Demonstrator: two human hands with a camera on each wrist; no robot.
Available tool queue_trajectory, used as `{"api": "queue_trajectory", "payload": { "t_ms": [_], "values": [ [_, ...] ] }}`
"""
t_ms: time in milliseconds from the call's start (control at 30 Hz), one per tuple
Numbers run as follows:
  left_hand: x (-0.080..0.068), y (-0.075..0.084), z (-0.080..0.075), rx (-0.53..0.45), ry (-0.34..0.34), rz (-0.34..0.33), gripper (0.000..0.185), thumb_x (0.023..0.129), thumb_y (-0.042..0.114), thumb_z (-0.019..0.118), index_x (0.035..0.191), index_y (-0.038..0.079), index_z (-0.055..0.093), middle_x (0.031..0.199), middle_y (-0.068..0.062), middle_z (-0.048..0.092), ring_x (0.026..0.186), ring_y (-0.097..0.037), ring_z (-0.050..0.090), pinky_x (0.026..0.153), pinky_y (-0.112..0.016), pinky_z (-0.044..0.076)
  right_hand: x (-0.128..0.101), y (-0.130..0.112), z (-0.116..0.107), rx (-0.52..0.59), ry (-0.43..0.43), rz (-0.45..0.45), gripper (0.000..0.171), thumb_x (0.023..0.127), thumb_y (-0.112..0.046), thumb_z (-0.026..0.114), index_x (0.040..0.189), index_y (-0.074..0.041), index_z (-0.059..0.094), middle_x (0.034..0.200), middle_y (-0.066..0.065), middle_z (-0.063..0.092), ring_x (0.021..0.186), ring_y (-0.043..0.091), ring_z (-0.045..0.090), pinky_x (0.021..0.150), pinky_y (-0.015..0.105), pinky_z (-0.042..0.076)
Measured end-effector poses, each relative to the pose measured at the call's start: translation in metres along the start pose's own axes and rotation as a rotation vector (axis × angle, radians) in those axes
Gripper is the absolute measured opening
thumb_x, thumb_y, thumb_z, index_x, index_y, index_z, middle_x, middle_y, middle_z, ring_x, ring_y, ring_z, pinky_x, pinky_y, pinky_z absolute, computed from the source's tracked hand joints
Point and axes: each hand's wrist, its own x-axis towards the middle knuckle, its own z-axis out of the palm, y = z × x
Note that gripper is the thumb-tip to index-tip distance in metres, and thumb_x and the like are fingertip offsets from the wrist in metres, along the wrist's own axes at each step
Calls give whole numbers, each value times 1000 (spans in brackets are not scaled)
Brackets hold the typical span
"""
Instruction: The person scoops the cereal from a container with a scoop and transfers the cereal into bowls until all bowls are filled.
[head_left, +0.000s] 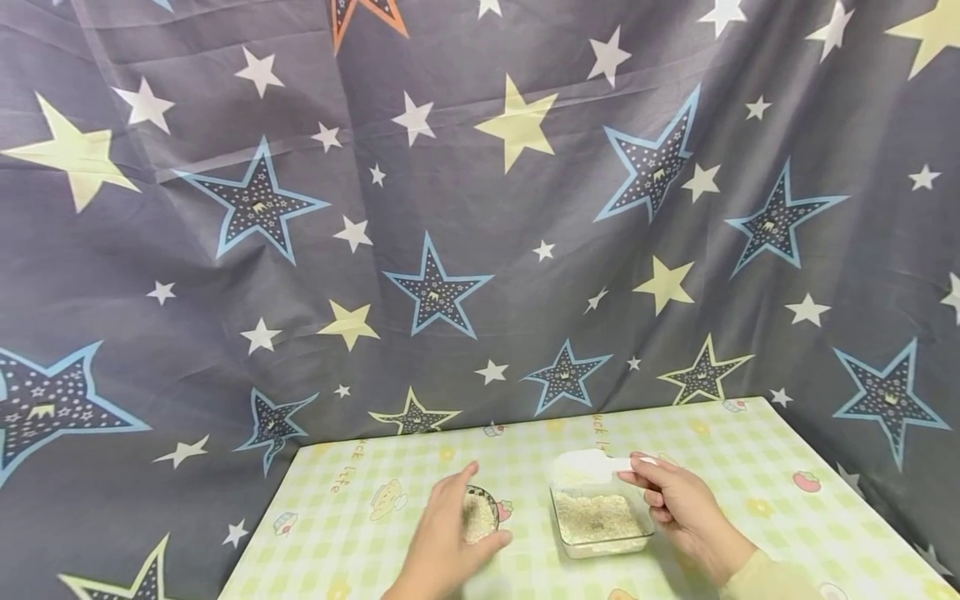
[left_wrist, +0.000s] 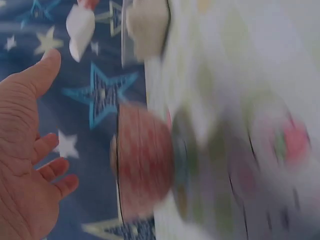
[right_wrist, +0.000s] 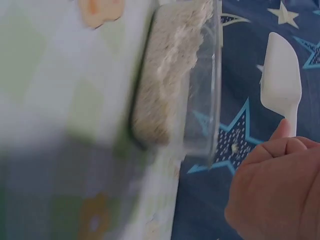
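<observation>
My right hand (head_left: 693,521) grips the white handle of a spatula (right_wrist: 281,75). The spatula's flat blade hovers above the back edge of a clear rectangular container (head_left: 609,547), which holds pale flaky grains (right_wrist: 170,75). To the left, a small round bowl (left_wrist: 145,162) with a pink-red patterned outside also holds pale grains (head_left: 477,518). Beside and above that bowl, my left hand (head_left: 447,529) is spread with thumb and fingers apart. In the left wrist view a gap shows between this hand and the bowl, and blur softens the bowl's outline.
A green-and-white checked cloth (head_left: 360,533) with printed pictures covers the table. Behind the table's back edge hangs a dark grey curtain (head_left: 480,208) with stars. The container stands a short way right of the bowl.
</observation>
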Motion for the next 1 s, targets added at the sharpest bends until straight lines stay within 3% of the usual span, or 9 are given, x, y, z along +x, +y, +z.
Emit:
{"api": "queue_trajectory", "payload": {
  "t_ms": [100, 233, 333, 567, 733, 1000],
  "values": [
    [-7, -21, -10, 33, 31, -85, 111, 76, 62, 91, 162, 10, 44, 153, -14, 57, 144, -35, 53, 115, -62, 50, 2, -2, 13, -4, -15, -12, 45, 110, -22, 60, 151, -5, 52, 93, -9, 83, 52, -7, 40, 46, 11, 30],
    [-13, -40, -18, 42, -28, -218, 123, 71, 71, 89, 163, 8, 39, 158, -22, 51, 148, -44, 46, 113, -70, 48, 6, -2, 33, -2, -43, -31, 39, 108, -20, 63, 145, -6, 59, 92, -7, 83, 52, -7, 40, 45, 10, 30],
    [-16, -50, -17, 40, -67, -265, 130, 68, 75, 88, 165, 7, 36, 161, -24, 47, 151, -48, 42, 113, -75, 45, 9, 1, 52, 12, -40, -32, 35, 107, -18, 65, 140, -7, 61, 91, -5, 82, 51, -7, 39, 43, 10, 28],
    [-19, -61, -11, 53, -85, -265, 134, 65, 75, 90, 164, 2, 37, 159, -26, 50, 149, -52, 43, 112, -76, 45, 15, 13, 88, -34, -63, -30, 48, 106, -21, 67, 147, 0, 56, 92, -4, 83, 50, -6, 38, 43, 10, 26],
    [-20, -62, -10, 29, -106, -272, 131, 68, 72, 91, 163, 1, 37, 160, -24, 49, 147, -49, 46, 112, -73, 48, 18, 23, 107, -38, -79, -38, 42, 104, -21, 70, 140, 0, 62, 90, -1, 83, 50, -4, 39, 42, 12, 27],
    [-21, -58, -9, 3, -102, -247, 130, 67, 67, 94, 162, -1, 38, 155, -24, 54, 142, -47, 52, 113, -67, 49, 17, 32, 123, -149, -79, -114, 44, 101, -18, 72, 138, 3, 64, 88, 3, 83, 49, 1, 36, 43, 14, 26]
  ]
}}
